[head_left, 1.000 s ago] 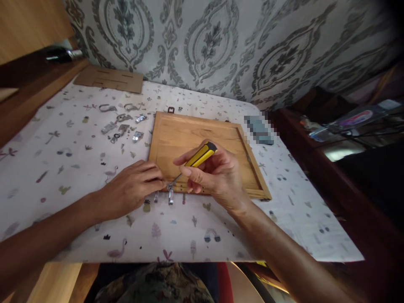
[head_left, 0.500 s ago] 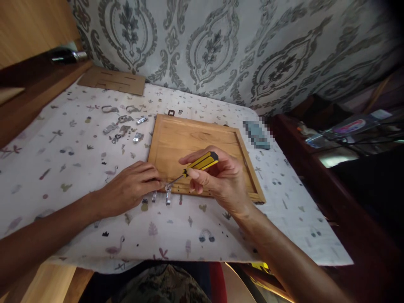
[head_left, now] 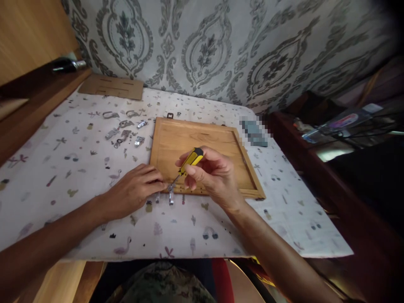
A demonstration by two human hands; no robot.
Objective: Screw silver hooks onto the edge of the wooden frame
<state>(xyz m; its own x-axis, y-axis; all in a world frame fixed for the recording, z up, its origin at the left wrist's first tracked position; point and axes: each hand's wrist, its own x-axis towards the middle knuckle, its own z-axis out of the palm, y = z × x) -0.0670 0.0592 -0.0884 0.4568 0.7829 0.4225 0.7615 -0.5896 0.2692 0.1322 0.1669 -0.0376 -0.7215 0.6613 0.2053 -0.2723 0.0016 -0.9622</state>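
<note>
My right hand (head_left: 217,176) is closed around the handle of a yellow and black screwdriver (head_left: 192,160), which tilts with its tip down to the left. The tip meets the upper end of a small shiny metal clasp (head_left: 171,197) at the near edge of a framed wooden panel (head_left: 195,139). My left hand (head_left: 142,189) rests over the panel's near left corner, fingers together, the fingertips pressed against that clasp beside the screwdriver tip. A second metal clasp (head_left: 158,197) hangs over the edge just under the left fingers, partly hidden. Small dark holes dot the panel's near rail.
Several loose metal clasps and small fittings (head_left: 123,130) lie left of the panel on the patterned tablecloth (head_left: 78,168). A flat cardboard piece (head_left: 112,87) is at the back left. A blurred-out flat object (head_left: 255,131) lies to the right, and a plastic bottle (head_left: 344,122) beyond the table.
The screwdriver handle has swung left and stands more upright, the right hand shifting left with it. My left hand stays at the clasp. The whole view has shifted slightly.
</note>
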